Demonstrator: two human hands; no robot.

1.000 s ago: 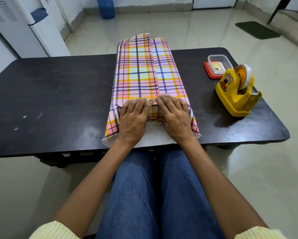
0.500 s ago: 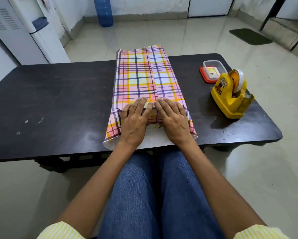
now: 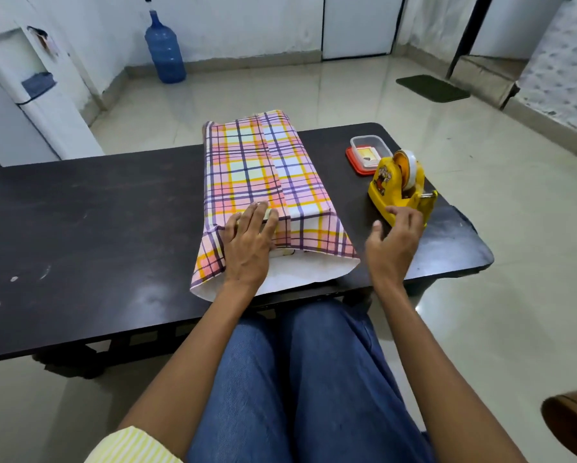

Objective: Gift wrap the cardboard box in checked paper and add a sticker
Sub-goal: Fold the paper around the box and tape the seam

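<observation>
**Seam pinned, tape just to the right**

The box (image 3: 243, 162) lies on the counter (image 3: 80, 212), sleeved in checked paper (image 3: 317, 235), its long axis running straight away from us. Its near end is not yet folded, and the paper spills forward there. Our left grip (image 3: 248, 238) lies flat on the box's near end, fingers straight and together, pressing the overlap seam down. The tape dispenser (image 3: 397, 185) stands just right of that end, so our right grip (image 3: 394, 242) is the nearer one. It is loosely spread, thumb apart, holding nothing, fingertips at the dispenser's near side. Whether they touch it, we cannot tell. We judge tape for the seam comes next. A tub (image 3: 368, 148) sits right of the box's far half.
</observation>
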